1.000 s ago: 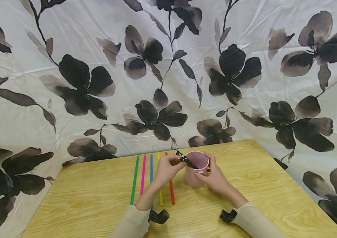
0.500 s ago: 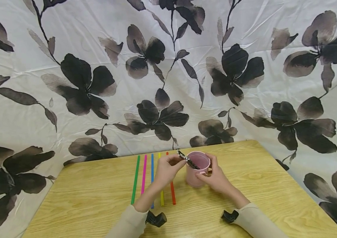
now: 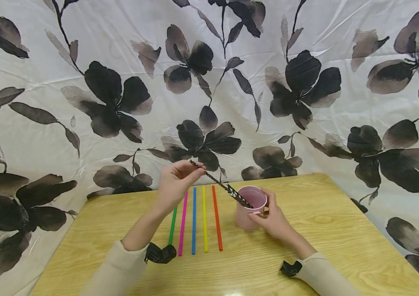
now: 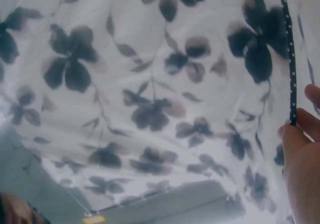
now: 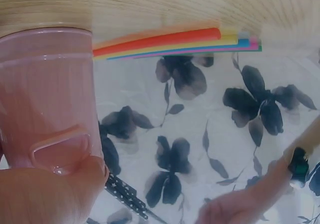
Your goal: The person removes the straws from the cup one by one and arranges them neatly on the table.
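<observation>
In the head view, my left hand [image 3: 175, 183] is raised left of the pink cup [image 3: 247, 220], pinching a thin black straw [image 3: 215, 179] with white dots. The left wrist view shows this straw [image 4: 291, 69] running up from between thumb and fingers. Its lower end overlaps a bundle of black-and-white patterned straws [image 3: 237, 195] that leans out over the cup's rim. My right hand [image 3: 274, 220] grips the cup at its handle side, thumb by the small handle in the right wrist view. Part of the bundle is hidden inside the cup.
Green [image 3: 173, 226], magenta [image 3: 182, 224], blue [image 3: 194, 222], yellow [image 3: 205, 220] and red [image 3: 217, 218] straws lie side by side left of the cup on the wooden table [image 3: 298, 197]. A floral cloth [image 3: 243, 135] hangs behind the table.
My left hand has moved up and left from the cup's rim, drawing one dotted straw up from the bundle. The right hand stays on the cup. The view has shifted slightly.
</observation>
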Motion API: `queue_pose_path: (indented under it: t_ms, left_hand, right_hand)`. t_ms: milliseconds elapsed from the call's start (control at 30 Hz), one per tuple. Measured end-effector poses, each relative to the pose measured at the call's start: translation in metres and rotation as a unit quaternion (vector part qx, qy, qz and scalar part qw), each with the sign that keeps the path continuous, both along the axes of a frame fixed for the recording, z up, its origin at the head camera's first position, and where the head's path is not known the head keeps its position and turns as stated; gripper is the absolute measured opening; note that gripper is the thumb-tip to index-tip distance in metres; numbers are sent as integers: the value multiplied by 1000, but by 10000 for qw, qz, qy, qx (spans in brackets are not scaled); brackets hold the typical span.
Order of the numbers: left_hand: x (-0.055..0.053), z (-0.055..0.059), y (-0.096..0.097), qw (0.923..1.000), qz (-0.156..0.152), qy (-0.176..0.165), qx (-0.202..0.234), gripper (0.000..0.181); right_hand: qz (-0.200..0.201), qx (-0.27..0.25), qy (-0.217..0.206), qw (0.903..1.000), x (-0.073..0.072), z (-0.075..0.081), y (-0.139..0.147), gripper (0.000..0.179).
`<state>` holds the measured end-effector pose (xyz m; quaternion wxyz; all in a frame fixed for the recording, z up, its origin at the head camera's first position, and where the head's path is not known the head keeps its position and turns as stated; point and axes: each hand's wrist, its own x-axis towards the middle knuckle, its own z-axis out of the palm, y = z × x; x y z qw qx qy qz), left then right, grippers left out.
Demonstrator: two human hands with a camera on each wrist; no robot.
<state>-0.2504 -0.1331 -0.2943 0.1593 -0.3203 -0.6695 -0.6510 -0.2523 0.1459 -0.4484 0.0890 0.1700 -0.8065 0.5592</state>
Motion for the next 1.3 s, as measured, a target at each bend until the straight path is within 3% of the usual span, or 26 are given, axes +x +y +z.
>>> queue_pose_path:
  t_ms: [133,267,400,533,667,833,967,1133,1300]
  left_hand:
    - [-2,21,-31,9986,375,357,-87,9]
    - [8,44,-69,9939,954,473,-292,13]
    - [11,55,-111,9958,909,83,77,19]
    - [8,53,-151,9962,634,-435,419,23]
    - [6,42,-181,9931,588,-890,485,22]
    - [-3,16,-206,9851,1054,-1356,-69,22]
    - [-12,-6,-215,9762,1340,-1617,-537,25]
    - [-23,-34,-221,9665,1422,-1975,-810,27]
    - [-30,-58,-223,9600,1181,-2329,-1008,25]
  right_hand:
    - [52,58,109,9999,-1,0,1,86]
    - [143,147,158,9997,0,-1,2,85]
    - [77,72,184,9998,-8,-16,5,87]
    - [92,149,294,9994,-11,-21,5,88]
    - [105,168,203,9996,1,-2,0,85]
    - [41,210,84,9997,3,1,0,85]
    - [41,206,63,9998,2,-1,1,86]
    - [53,181,64,9998,2,-1,2,86]
    - [87,144,133,9998,1,-3,2,86]
